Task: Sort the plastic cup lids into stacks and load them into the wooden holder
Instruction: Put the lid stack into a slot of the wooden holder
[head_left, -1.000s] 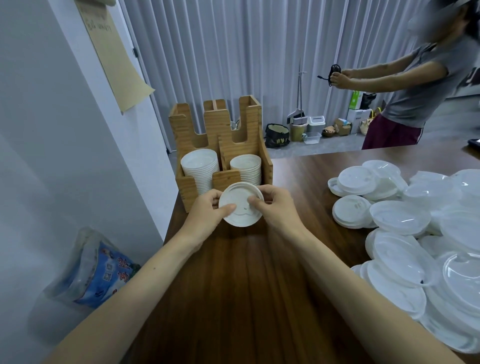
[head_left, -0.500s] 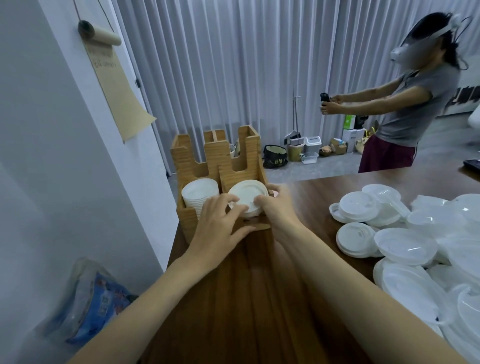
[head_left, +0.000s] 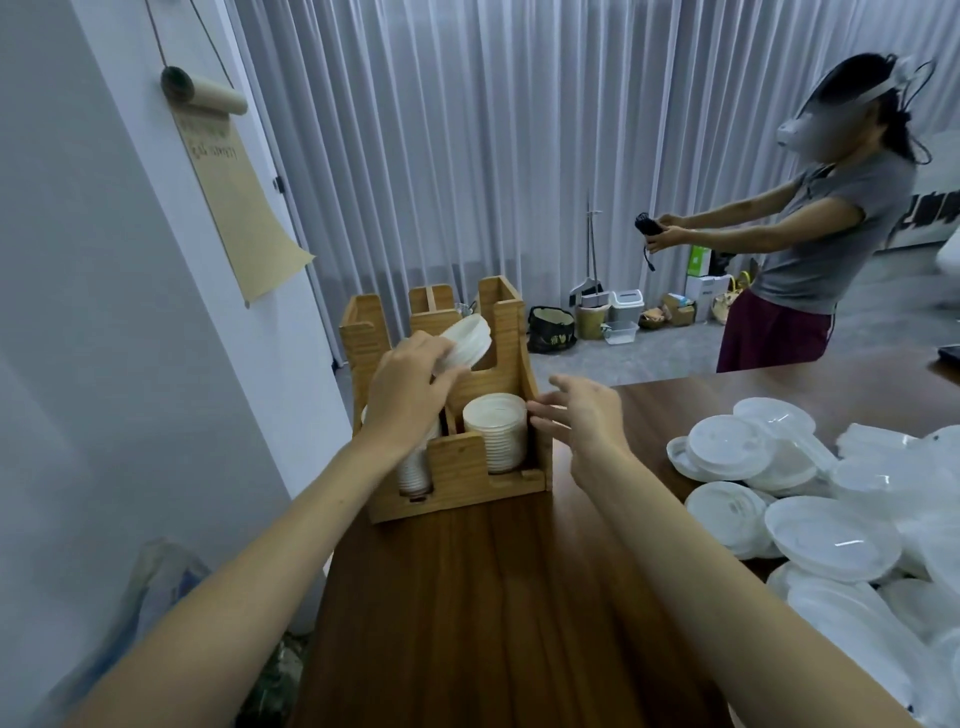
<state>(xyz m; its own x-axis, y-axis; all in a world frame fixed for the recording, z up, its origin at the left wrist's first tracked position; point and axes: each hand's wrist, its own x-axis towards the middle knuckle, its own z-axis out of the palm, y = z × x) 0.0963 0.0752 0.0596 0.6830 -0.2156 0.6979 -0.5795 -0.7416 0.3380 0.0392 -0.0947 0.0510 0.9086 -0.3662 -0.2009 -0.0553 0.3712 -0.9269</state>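
The wooden holder (head_left: 452, 470) stands at the table's far left end. Its front right slot holds a stack of white lids (head_left: 495, 431); another white stack (head_left: 414, 470) sits in the front left slot, mostly behind my left wrist. My left hand (head_left: 408, 392) pinches a single white lid (head_left: 467, 338), tilted, above the holder's rear part. My right hand (head_left: 579, 415) hovers with spread fingers just right of the holder, fingertips at its side wall, holding nothing.
A heap of loose white and clear lids (head_left: 831, 499) covers the table's right side. The wooden table (head_left: 493, 623) has a white wall along its left edge, with a plastic bag (head_left: 156, 582) below. A person (head_left: 810, 244) stands beyond the table.
My left hand has lifted the single lid from over the front right stack up toward the holder's rear. My right hand has let go of it and drawn back to the right.
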